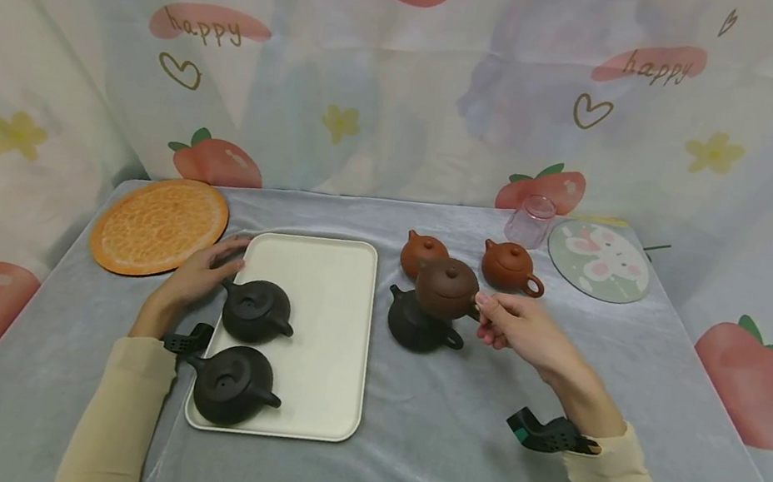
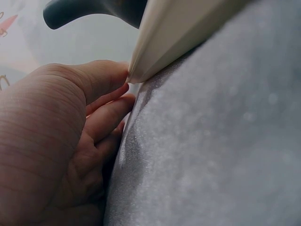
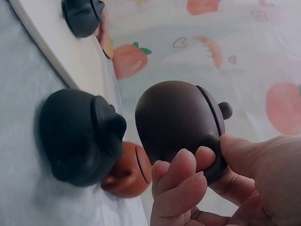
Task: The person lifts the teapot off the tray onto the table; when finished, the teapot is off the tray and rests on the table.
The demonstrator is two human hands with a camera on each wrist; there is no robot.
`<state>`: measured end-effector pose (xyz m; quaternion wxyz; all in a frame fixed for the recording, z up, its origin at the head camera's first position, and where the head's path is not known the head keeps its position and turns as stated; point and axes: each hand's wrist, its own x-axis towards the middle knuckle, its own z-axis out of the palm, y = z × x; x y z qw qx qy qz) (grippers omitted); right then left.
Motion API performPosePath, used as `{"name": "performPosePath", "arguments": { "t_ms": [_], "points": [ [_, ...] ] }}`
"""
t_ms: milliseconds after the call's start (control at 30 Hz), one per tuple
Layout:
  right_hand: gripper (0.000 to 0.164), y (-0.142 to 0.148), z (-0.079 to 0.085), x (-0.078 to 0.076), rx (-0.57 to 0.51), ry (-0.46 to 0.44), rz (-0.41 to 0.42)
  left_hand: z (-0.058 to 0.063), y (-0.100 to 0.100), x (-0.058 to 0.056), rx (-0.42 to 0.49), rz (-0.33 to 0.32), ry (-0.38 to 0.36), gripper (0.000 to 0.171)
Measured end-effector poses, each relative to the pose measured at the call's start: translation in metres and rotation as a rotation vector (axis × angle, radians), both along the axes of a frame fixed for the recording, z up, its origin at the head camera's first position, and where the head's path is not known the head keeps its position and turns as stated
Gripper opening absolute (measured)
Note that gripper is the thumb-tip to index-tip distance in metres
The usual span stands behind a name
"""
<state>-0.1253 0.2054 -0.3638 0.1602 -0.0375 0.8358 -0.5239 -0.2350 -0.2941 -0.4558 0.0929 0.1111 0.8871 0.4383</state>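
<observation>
The tray (image 1: 326,333) holds two black pots along its left side, the nearer (image 1: 228,397) and the farther (image 1: 257,313); its right half shows cream surface up to the rim. The left hand (image 1: 202,271), fingers loosely extended, touches the tray's left rim. The right hand (image 1: 525,326) pinches the brown pot (image 1: 445,288) by its handle, held above the table (image 1: 444,452), its lid hiding the inside. A strip of cloth separates the tray from the third black pot (image 1: 411,325)
</observation>
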Motion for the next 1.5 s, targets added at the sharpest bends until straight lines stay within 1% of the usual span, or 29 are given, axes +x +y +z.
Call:
{"name": "performPosePath", "arguments": {
  "t_ms": [200,367,533,700,867,900,1033,1100,1133,1167,1500],
  "points": [
    [0.046,0.011,-0.002,0.001,0.019,-0.015,-0.023,0.0,-0.001,0.002,0.027,-0.009,-0.001,0.059],
    [0.045,0.02,-0.004,0.003,0.03,-0.03,-0.039,0.002,-0.001,0.002,0.011,-0.006,-0.006,0.059],
    [0.045,0.03,-0.009,0.006,0.02,-0.03,-0.051,0.003,-0.001,0.002,0.002,-0.005,-0.016,0.06],
    [0.046,0.039,-0.014,0.007,0.035,-0.037,-0.065,0.003,0.0,0.001,-0.003,-0.002,-0.014,0.06],
    [0.048,0.047,-0.019,0.009,0.039,-0.054,-0.082,0.002,0.001,0.002,0.024,-0.01,-0.009,0.059],
    [0.048,0.048,-0.02,0.009,0.039,-0.06,-0.087,0.005,0.003,0.003,0.031,-0.009,-0.017,0.058],
    [0.049,0.052,-0.024,0.009,0.046,-0.064,-0.096,0.005,0.003,0.004,0.035,-0.01,-0.021,0.058],
    [0.048,0.054,-0.026,0.009,0.049,-0.059,-0.097,0.005,0.002,0.004,0.041,-0.013,-0.018,0.057],
    [0.048,0.055,-0.027,0.009,0.051,-0.055,-0.097,0.002,0.001,0.003,0.038,-0.016,-0.01,0.058],
    [0.048,0.057,-0.028,0.009,0.053,-0.055,-0.097,0.002,0.0,0.004,0.044,-0.017,-0.006,0.058],
    [0.048,0.069,-0.037,0.011,0.061,-0.065,-0.086,0.003,0.001,0.003,0.03,-0.004,-0.012,0.058]
  ]
}}
